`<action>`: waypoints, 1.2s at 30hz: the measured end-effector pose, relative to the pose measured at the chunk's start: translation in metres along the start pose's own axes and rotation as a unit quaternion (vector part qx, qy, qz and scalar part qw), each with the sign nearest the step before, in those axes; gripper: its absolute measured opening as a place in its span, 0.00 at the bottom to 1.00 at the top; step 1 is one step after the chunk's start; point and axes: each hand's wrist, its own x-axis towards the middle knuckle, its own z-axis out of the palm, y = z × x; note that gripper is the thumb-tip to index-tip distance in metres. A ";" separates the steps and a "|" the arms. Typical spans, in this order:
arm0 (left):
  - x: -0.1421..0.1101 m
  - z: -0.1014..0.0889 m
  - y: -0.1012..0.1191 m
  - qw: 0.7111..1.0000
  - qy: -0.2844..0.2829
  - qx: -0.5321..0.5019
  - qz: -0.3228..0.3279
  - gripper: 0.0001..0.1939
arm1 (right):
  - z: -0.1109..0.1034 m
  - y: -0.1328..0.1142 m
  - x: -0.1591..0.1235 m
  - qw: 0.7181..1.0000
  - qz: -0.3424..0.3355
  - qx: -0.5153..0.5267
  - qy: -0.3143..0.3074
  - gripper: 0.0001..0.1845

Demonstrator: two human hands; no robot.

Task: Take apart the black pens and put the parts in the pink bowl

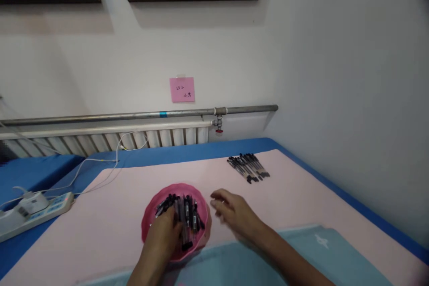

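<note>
A pink bowl with a wavy rim holds several clear-barrelled pens with black caps and ends. My left hand reaches into the bowl from the front left, its fingers closed around a clear pen among the others. Its fingertips are partly hidden, so I cannot tell whether it grips more than one. Just right of the rim, my right hand hovers with bent fingers, thumb and forefinger apart and nothing between them. Farther back on the right, similar pens lie side by side in a slanting row.
A pale pink sheet covers the blue table. Light blue cloth lies along the near side. On the left sit a power strip and white cables. Behind are a radiator and a pipe.
</note>
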 end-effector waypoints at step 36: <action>-0.007 0.004 0.029 0.693 -0.032 -0.720 -0.009 0.15 | 0.015 -0.024 -0.041 0.901 0.146 0.350 -0.212 0.06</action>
